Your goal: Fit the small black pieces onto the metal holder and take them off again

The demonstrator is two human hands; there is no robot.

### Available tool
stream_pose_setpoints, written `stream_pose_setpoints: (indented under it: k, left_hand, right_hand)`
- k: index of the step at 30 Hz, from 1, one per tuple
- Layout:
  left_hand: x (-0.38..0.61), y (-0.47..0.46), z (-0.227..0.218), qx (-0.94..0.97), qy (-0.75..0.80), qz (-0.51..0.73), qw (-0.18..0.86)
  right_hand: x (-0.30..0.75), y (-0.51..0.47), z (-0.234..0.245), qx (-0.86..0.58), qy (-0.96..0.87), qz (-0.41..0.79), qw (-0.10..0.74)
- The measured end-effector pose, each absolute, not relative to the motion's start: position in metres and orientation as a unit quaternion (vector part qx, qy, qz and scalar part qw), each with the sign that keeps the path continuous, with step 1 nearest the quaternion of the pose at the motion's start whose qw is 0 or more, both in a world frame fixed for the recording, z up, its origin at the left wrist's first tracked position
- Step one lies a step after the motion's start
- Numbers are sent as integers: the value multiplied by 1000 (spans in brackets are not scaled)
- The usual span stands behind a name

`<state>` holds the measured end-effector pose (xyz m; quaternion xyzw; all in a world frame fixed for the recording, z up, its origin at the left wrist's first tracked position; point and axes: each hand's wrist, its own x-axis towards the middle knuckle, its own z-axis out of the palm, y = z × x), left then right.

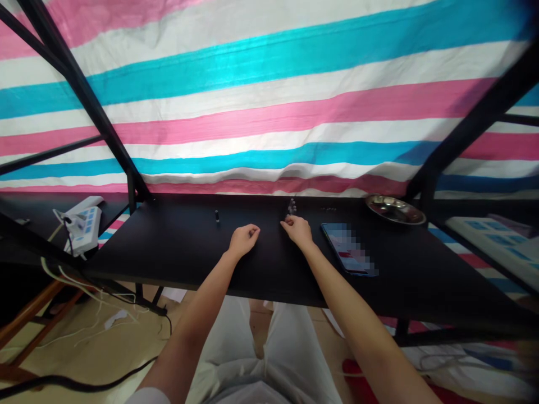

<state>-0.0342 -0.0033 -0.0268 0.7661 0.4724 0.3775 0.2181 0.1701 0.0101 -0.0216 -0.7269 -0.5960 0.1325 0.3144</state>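
Note:
My left hand [244, 240] rests over the black table [168, 247] with its fingers curled; whatever they may hold is hidden. To its upper left, a small dark cylinder with a pale band [217, 216] stands by itself. My right hand [298, 231] is closed in a pinch right in front of a cluster of small shiny pieces [292, 206]. Too little shows to tell whether a piece is between its fingertips. A few more tiny pieces [329, 209] lie in a row farther right. The two hands are apart.
A phone [347, 249] with its screen lit lies right of my right hand. Near the back right corner sits a round metal dish [396, 210]. Black frame posts [84, 95] and a striped sheet [269, 123] bound the table. A white power strip [87, 229] is at left.

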Motion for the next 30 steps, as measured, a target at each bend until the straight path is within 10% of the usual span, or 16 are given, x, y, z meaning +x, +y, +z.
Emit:
stream_pose_setpoints:
  k: [30]
  left_hand:
    - [-33, -9, -18, 676, 500, 490, 228]
  right_hand:
    - [183, 5, -23, -789, -557, 99, 240]
